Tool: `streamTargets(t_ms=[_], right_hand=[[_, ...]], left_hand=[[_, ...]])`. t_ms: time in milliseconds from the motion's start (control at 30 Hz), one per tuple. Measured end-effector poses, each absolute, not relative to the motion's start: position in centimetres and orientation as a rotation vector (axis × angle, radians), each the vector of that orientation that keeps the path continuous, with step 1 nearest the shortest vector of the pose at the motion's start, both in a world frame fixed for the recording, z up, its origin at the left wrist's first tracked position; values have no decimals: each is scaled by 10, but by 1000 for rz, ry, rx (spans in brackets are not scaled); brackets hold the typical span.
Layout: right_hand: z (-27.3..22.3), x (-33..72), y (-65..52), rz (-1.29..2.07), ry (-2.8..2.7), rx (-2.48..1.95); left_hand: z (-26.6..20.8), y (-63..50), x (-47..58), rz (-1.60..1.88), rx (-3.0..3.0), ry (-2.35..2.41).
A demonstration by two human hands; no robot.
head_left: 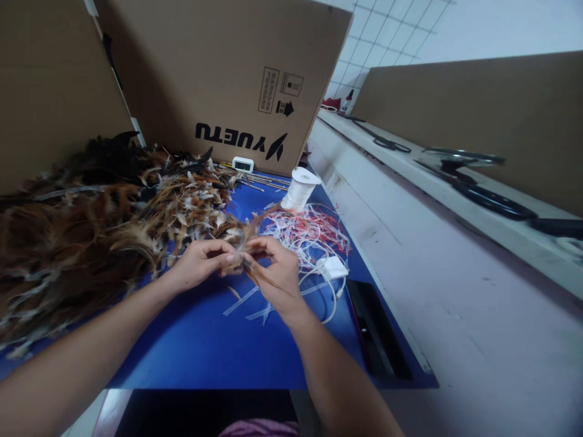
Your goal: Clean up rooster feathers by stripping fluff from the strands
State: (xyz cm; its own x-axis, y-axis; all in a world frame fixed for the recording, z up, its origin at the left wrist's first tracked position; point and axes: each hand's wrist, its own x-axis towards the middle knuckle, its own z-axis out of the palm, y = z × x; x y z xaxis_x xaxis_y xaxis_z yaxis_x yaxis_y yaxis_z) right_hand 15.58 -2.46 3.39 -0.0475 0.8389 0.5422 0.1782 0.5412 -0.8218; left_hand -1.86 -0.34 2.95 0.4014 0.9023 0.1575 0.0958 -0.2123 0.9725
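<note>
Over the blue tabletop, my left hand and my right hand meet fingertip to fingertip. Both are closed in a pinch on brown feathers, whose wispy ends stick up between them and past my right palm. How many feathers they hold I cannot make out. A large heap of brown, black and cream feathers spreads to the left, close beyond my left hand. Just right of my right hand lies a tangle of clear and red strips. A few clear strips lie below the hands.
A white spool stands behind the strips. A white adapter with cable and a dark phone lie at the right. A small digital clock sits before a cardboard panel. Scissors rest on the ledge.
</note>
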Motion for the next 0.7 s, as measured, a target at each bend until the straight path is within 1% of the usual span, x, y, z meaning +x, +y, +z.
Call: streamTargets(t_ms=[167, 433, 700], right_hand=[[37, 155, -26, 647, -1579, -902], [39, 155, -25, 730, -1525, -899], [55, 163, -26, 761, -1182, -944]], left_hand=[[30, -5, -17, 997, 1554, 878], [27, -1, -21, 987, 1623, 898], [26, 0, -22, 1023, 1596, 867]])
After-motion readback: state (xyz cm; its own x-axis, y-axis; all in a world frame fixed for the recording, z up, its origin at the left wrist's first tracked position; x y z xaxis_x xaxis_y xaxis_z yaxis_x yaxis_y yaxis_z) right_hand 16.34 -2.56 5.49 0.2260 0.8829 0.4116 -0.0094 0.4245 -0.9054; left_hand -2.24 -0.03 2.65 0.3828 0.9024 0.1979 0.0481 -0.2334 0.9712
